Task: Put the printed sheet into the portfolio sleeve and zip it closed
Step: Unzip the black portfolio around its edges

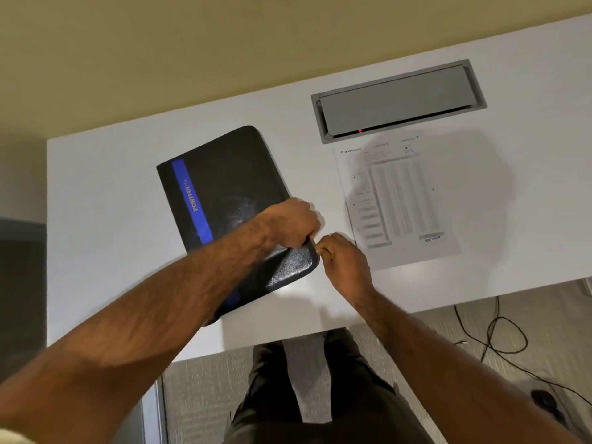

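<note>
A black portfolio sleeve [224, 174] with a blue strip reading PORTFOLIO lies flat on the white desk [102, 200]. My left hand [290, 222] presses and grips the sleeve's right edge near its lower right corner. My right hand [344, 257] pinches something small at that same corner, apparently the zipper pull, which its fingers hide. The printed sheet [397, 200], covered with a table of figures, lies flat on the desk to the right of the sleeve, apart from both hands.
A grey cable hatch [397, 100] with a small red light is set into the desk behind the sheet. The desk's front edge runs just below my hands. Black cables [499, 334] trail on the carpet at the right. My legs stand below the desk.
</note>
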Demonstrator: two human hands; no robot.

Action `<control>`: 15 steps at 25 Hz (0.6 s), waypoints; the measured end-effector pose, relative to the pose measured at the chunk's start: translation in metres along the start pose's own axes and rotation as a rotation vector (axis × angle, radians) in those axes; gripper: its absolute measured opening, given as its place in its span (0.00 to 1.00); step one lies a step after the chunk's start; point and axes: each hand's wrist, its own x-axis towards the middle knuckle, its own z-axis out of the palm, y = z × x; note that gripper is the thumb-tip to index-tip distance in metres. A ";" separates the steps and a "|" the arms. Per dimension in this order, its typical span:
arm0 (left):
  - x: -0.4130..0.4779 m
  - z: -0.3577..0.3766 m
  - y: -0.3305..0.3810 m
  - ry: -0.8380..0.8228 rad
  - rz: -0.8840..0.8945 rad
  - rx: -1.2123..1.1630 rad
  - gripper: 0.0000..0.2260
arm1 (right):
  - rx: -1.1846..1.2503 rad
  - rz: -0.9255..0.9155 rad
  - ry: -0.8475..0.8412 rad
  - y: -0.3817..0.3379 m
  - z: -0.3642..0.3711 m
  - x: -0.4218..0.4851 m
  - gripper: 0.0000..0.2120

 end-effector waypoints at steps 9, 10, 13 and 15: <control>0.002 -0.015 -0.011 -0.131 -0.143 -0.146 0.07 | -0.036 -0.039 0.045 0.010 -0.002 -0.018 0.08; 0.001 -0.016 -0.010 -0.135 -0.147 -0.153 0.07 | -0.038 -0.034 0.070 0.008 0.000 -0.022 0.08; 0.000 -0.018 -0.010 -0.117 -0.154 -0.167 0.07 | -0.076 -0.042 0.144 0.000 0.015 -0.035 0.05; -0.002 -0.018 -0.009 -0.097 -0.150 -0.191 0.07 | -0.101 -0.042 0.139 -0.007 0.028 -0.045 0.06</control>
